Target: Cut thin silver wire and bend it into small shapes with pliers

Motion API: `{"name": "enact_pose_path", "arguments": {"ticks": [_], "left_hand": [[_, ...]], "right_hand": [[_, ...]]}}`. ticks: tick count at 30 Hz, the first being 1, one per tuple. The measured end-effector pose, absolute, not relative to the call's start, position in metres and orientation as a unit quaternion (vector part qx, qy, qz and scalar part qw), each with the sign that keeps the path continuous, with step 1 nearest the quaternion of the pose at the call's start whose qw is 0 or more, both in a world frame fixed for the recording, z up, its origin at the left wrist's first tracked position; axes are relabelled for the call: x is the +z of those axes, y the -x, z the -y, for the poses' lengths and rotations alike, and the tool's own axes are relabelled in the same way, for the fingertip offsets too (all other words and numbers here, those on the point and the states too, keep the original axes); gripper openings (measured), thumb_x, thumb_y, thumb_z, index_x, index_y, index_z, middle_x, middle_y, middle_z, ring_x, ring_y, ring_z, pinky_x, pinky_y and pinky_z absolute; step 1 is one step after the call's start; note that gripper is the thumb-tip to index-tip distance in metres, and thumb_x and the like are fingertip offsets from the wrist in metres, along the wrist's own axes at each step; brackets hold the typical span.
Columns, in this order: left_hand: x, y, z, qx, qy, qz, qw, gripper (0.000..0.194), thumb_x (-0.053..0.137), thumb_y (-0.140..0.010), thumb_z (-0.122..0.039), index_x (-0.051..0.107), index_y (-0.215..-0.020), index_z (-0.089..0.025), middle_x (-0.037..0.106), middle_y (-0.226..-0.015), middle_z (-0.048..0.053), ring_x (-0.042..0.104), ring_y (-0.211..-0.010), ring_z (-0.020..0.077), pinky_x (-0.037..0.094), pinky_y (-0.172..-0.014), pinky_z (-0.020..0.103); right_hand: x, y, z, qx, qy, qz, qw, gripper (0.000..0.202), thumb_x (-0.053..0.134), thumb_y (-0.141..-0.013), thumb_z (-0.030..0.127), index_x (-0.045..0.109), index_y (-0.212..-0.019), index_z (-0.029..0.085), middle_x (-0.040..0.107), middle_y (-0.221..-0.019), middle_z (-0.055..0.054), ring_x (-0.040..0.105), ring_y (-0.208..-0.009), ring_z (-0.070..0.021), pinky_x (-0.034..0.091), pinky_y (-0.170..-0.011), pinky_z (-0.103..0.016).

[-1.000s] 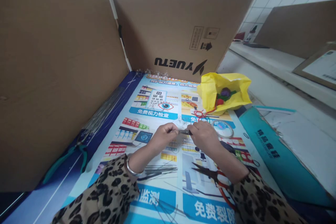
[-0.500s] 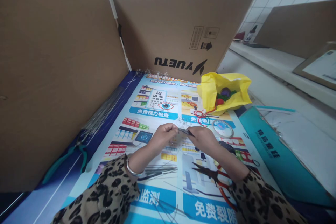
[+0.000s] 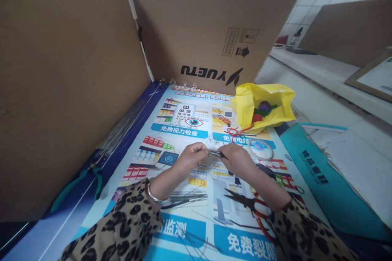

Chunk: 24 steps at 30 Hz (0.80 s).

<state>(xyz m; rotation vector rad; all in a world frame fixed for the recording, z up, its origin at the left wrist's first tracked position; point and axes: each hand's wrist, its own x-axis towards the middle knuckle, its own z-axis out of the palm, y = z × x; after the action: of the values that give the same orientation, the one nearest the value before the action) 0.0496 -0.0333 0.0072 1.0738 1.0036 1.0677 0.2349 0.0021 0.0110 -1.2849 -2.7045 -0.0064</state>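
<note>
In the middle of the printed sheet, my left hand (image 3: pixel 193 157) is closed in a pinch at the tip of a narrow dark metal tool. What the pinch holds looks like thin wire, too fine to make out clearly. My right hand (image 3: pixel 240 161) is wrapped round that tool, which looks like needle-nose pliers (image 3: pixel 216 153); the handles are hidden in the palm. Scissors with red-orange handles (image 3: pixel 260 214) lie with blades apart below my right forearm. Cut wires (image 3: pixel 188 198) lie beside my left wrist, and more loose wires (image 3: pixel 196 242) are nearer to me.
Teal-handled pliers (image 3: pixel 76 183) and a wire bundle (image 3: pixel 121 128) lie along the left cardboard panel (image 3: pixel 67 69). At right are a yellow bag (image 3: pixel 245 108) holding yarn, a tape roll (image 3: pixel 271 153) and a teal box (image 3: pixel 312 175). Another cardboard panel (image 3: pixel 183 28) stands behind.
Both hands stay in almost the same place, still meeting at the pliers. The pliers' jaws look slightly turned and catch more light. The view has shifted a little.
</note>
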Motion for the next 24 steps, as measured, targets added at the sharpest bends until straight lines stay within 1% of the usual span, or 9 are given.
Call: {"name": "enact_pose_path", "arguments": {"ticks": [4, 9, 12, 17, 24], "left_hand": [[0.011, -0.049, 0.034, 0.457, -0.457, -0.432, 0.629, 0.013, 0.055, -0.068, -0.025, 0.049, -0.063, -0.015, 0.040, -0.049, -0.006, 0.031, -0.045, 0.0048, 0.022, -0.046, 0.019], [0.013, -0.048, 0.035, 0.453, -0.463, -0.433, 0.627, 0.015, 0.056, -0.068, -0.027, 0.050, -0.062, -0.014, 0.039, -0.049, -0.006, 0.030, -0.046, 0.0049, 0.021, -0.046, 0.020], [0.013, -0.047, 0.036, 0.448, -0.476, -0.435, 0.620, 0.015, 0.055, -0.068, -0.026, 0.051, -0.062, -0.014, 0.038, -0.049, -0.006, 0.030, -0.046, 0.0053, 0.020, -0.047, 0.020], [0.017, -0.047, 0.036, 0.440, -0.475, -0.446, 0.618, 0.015, 0.056, -0.066, -0.027, 0.050, -0.061, -0.014, 0.039, -0.051, -0.006, 0.031, -0.047, 0.0054, 0.023, -0.048, 0.020], [0.022, -0.048, 0.036, 0.429, -0.516, -0.478, 0.567, 0.014, 0.054, -0.066, -0.026, 0.049, -0.060, -0.015, 0.040, -0.054, -0.005, 0.032, -0.051, 0.0066, 0.026, -0.051, 0.020]], "right_hand": [[0.008, -0.236, -0.002, -0.070, 0.406, 0.904, 0.115, 0.015, 0.052, -0.074, 0.015, 0.063, -0.083, 0.018, 0.062, -0.075, -0.004, 0.052, -0.077, -0.0172, 0.032, -0.070, -0.027], [0.007, -0.237, -0.002, -0.131, 0.387, 0.900, 0.149, 0.014, 0.052, -0.073, 0.014, 0.064, -0.079, 0.019, 0.059, -0.067, -0.003, 0.050, -0.072, -0.0170, 0.030, -0.069, -0.028], [0.007, -0.237, -0.002, -0.136, 0.384, 0.901, 0.145, 0.015, 0.052, -0.073, 0.014, 0.064, -0.081, 0.019, 0.058, -0.067, -0.003, 0.050, -0.072, -0.0169, 0.030, -0.068, -0.029], [0.009, -0.237, -0.002, -0.120, 0.389, 0.906, 0.113, 0.016, 0.050, -0.074, 0.014, 0.063, -0.083, 0.018, 0.059, -0.070, -0.004, 0.050, -0.074, -0.0173, 0.029, -0.069, -0.029], [0.008, -0.236, -0.001, -0.108, 0.398, 0.905, 0.108, 0.016, 0.050, -0.074, 0.013, 0.063, -0.082, 0.018, 0.059, -0.069, -0.004, 0.049, -0.072, -0.0177, 0.028, -0.068, -0.029]]}}
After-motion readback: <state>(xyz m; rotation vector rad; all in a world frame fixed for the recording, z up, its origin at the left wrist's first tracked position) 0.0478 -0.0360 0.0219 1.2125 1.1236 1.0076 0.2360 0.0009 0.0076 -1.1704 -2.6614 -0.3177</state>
